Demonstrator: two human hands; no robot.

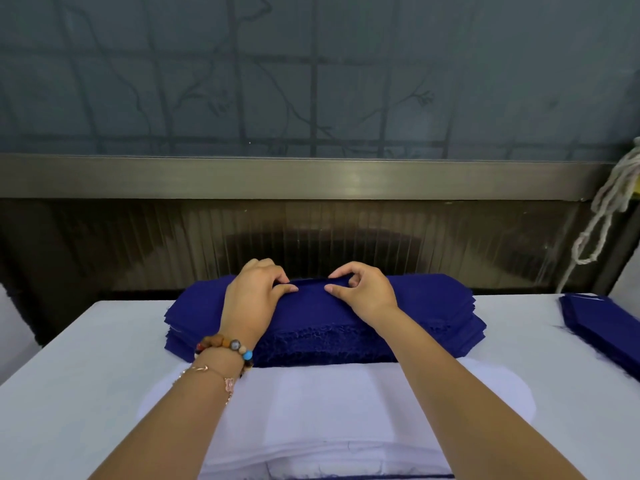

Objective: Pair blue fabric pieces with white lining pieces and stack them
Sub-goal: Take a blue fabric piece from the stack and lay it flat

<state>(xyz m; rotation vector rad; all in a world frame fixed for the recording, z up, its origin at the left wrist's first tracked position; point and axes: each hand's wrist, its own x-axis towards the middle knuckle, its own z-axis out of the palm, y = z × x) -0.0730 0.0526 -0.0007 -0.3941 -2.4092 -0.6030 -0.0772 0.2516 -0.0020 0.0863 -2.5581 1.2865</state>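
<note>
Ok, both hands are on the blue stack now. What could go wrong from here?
The left hand and right hand pinch the top blue piece at the far side of the thick blue stack; two layers may lift together.
The stack's frayed near edge could snag and drag lower pieces askew.
The forearms pass over the white lining stack; pulling back might shift it.

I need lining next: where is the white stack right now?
Head view: the white stack lies centre on the table, nearest the person, just in front of the blue stack.
</note>
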